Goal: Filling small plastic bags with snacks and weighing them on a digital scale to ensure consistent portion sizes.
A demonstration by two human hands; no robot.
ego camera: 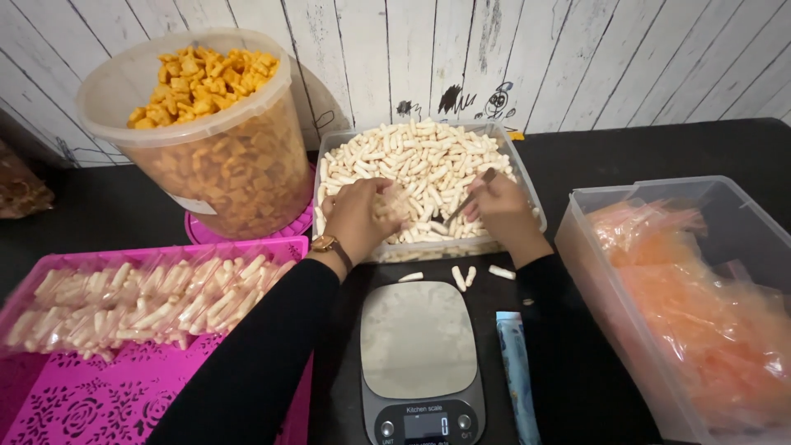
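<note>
Pale snack sticks [428,156] under left hand [356,216], right hand [501,210].

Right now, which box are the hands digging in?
The clear tub of pale stick snacks in the middle. Both hands, left and right, are in it; the round orange-cracker tub stands untouched.

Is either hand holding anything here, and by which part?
The left hand grips a small clear bag at its mouth. The right hand holds a thin utensil by its handle end, over the tub of white sticks.
</note>
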